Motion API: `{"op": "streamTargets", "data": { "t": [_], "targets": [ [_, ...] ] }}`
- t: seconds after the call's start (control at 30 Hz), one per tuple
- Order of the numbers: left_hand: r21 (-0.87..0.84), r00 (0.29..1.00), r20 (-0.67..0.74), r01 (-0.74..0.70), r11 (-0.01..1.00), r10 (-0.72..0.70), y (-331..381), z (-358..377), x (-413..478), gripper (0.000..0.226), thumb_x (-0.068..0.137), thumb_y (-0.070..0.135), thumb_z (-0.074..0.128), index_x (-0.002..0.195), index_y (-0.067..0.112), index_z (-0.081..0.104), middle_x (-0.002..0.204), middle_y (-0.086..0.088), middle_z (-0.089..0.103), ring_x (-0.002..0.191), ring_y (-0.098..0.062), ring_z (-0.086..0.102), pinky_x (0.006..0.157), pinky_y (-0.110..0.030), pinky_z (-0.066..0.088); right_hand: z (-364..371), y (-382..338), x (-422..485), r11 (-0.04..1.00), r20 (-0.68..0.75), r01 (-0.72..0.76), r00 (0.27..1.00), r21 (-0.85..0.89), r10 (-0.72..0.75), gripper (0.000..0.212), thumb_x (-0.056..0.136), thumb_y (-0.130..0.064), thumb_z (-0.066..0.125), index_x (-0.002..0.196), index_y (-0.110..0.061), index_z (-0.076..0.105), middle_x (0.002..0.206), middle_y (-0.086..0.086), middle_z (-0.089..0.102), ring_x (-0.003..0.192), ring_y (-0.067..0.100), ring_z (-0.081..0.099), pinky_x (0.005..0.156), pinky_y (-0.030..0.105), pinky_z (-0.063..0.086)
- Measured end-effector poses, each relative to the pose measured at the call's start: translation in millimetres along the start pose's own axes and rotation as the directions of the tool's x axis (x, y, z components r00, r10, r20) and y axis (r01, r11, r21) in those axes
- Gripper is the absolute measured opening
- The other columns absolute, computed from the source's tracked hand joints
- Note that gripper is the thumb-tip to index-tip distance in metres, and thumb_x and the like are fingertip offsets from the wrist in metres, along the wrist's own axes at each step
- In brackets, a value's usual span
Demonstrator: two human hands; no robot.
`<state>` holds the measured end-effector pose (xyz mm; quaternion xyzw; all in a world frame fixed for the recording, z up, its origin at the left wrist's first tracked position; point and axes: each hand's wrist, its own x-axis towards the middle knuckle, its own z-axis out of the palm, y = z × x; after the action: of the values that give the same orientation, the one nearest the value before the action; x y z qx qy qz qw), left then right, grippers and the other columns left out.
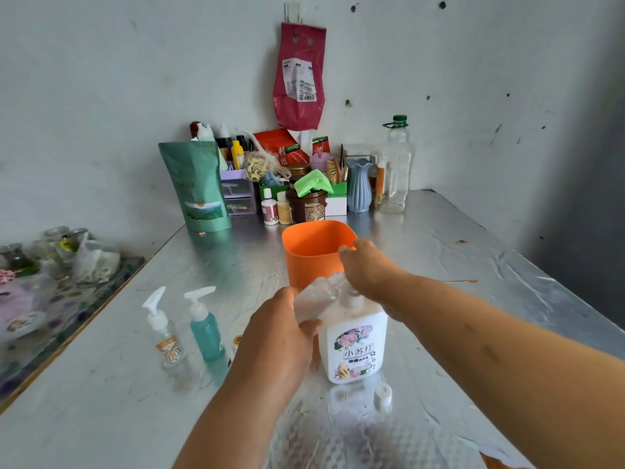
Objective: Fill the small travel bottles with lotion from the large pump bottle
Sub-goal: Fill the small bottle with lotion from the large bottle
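My left hand [280,330] grips the clear plastic travel bottle [316,296], neck toward one o'clock; my right hand [368,272], grip unclear, tops the white pump bottle [355,340].

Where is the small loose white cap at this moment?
Head view, low and right of centre: the white cap sits on the table just nearer the camera than the large pump bottle, by its right corner.
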<state>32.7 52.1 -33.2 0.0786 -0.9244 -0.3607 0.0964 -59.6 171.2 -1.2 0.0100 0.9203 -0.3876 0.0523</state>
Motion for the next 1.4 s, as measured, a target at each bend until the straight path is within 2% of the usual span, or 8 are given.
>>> {"op": "streamTargets", "data": {
  "t": [0.17,0.43,0.53,0.77,0.93,1.07,1.27,1.4],
  "targets": [
    [0.000,1.000,-0.003,-0.015,1.000,0.015,3.2,-3.9,-0.5,0.027,0.092,0.028,0.062,0.118,0.030,0.055,0.101,0.010,0.064,0.090,-0.012,0.058,0.069,-0.026,0.039,0.3,-1.2,12.2,0.988,-0.070,-0.070,0.994,0.140,0.081,0.051,0.096,-0.037,0.033,0.140,-0.011,0.035,0.135,0.021,0.047,0.126,0.040,0.043,0.106,0.052,0.035],
    [0.009,1.000,-0.002,-0.010,1.000,0.010,0.8,-3.1,1.2,0.024,0.092,0.030,0.062,0.115,0.031,0.055,0.099,0.010,0.066,0.093,-0.014,0.061,0.077,-0.033,0.048,-3.4,-4.7,-3.6,0.998,-0.031,0.019,0.999,-0.052,-0.021,0.037,0.102,-0.013,0.031,0.132,0.003,0.044,0.140,0.022,0.042,0.130,0.038,0.040,0.108,0.050,0.034],
    [-0.003,1.000,-0.007,-0.020,1.000,0.020,-1.2,-2.0,2.1,0.024,0.092,0.029,0.063,0.115,0.030,0.055,0.099,0.010,0.065,0.090,-0.012,0.061,0.073,-0.029,0.046,-3.8,-5.3,-8.1,0.992,-0.029,0.048,0.998,-0.119,-0.052,0.038,0.102,-0.012,0.031,0.137,0.001,0.039,0.143,0.019,0.038,0.134,0.035,0.036,0.110,0.049,0.032],
    [-0.001,1.000,0.008,-0.009,1.000,0.009,-5.6,3.9,4.0,0.034,0.093,0.028,0.062,0.125,0.027,0.054,0.113,0.008,0.065,0.103,-0.015,0.060,0.083,-0.029,0.047,2.7,-2.2,-10.3,0.978,-0.044,0.043,0.998,-0.205,-0.053,0.039,0.103,-0.012,0.030,0.140,-0.002,0.037,0.147,0.016,0.035,0.136,0.033,0.033,0.112,0.046,0.029],
    [-0.007,1.000,-0.003,-0.015,1.000,0.015,-4.3,1.1,1.6,0.030,0.092,0.027,0.063,0.121,0.027,0.056,0.106,0.008,0.066,0.094,-0.013,0.061,0.070,-0.025,0.041,2.6,-3.5,-3.8,0.994,-0.054,-0.037,0.998,-0.101,0.031,0.041,0.102,-0.017,0.029,0.140,-0.003,0.034,0.146,0.016,0.033,0.133,0.036,0.034,0.113,0.047,0.028],
    [-0.009,1.000,-0.008,-0.019,1.000,0.019,0.0,-1.9,0.4,0.029,0.092,0.028,0.063,0.120,0.029,0.056,0.104,0.009,0.066,0.096,-0.015,0.061,0.074,-0.029,0.044,-4.1,-7.2,-2.6,0.998,-0.090,-0.045,0.995,-0.037,0.042,0.052,0.101,-0.036,0.029,0.146,-0.010,0.028,0.145,0.017,0.036,0.132,0.036,0.036,0.111,0.046,0.030],
    [-0.001,1.000,-0.008,-0.019,1.000,0.019,0.9,-2.7,1.4,0.030,0.092,0.029,0.063,0.120,0.029,0.055,0.105,0.008,0.066,0.099,-0.016,0.061,0.081,-0.033,0.048,-9.0,-10.3,-9.5,0.992,-0.030,0.037,0.999,-0.119,-0.041,0.038,0.102,-0.016,0.031,0.133,0.001,0.044,0.140,0.021,0.041,0.130,0.038,0.038,0.108,0.050,0.034],
    [-0.009,1.000,-0.010,-0.012,1.000,0.012,-0.2,-1.8,2.5,0.028,0.091,0.029,0.063,0.118,0.030,0.055,0.105,0.009,0.066,0.099,-0.017,0.061,0.084,-0.035,0.050,-7.6,-7.5,-8.9,0.983,-0.028,0.072,0.997,-0.170,-0.078,0.037,0.102,-0.011,0.031,0.136,0.002,0.041,0.143,0.020,0.039,0.133,0.036,0.036,0.110,0.048,0.031]
  ]
}}
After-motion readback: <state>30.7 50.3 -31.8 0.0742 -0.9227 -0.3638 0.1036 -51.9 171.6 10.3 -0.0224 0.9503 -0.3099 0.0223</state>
